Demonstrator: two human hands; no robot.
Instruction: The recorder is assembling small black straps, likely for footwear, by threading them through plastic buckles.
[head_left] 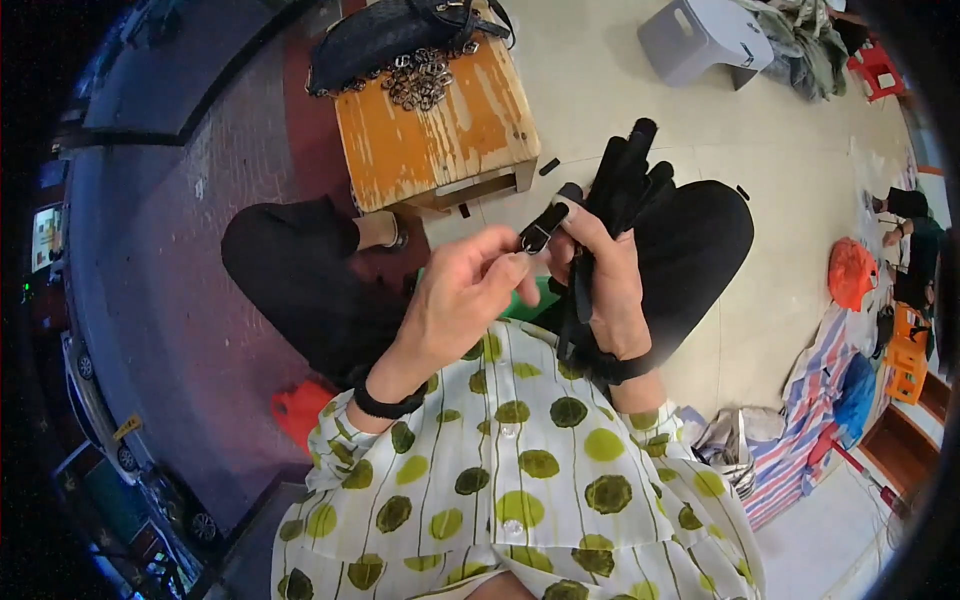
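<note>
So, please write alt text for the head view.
A seated person holds black straps in the right hand, the left hand touching a small metal ring on one. Beyond, a worn wooden stool bears a black bag and piled metal rings.

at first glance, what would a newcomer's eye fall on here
Probably the boldly dotted green-and-white shirt filling the lower middle. Just above it, the right hand holds a black strap, with the left hand at its metal buckle. At top, a worn orange stool bears a pile of metal rings and a black bag.
</note>
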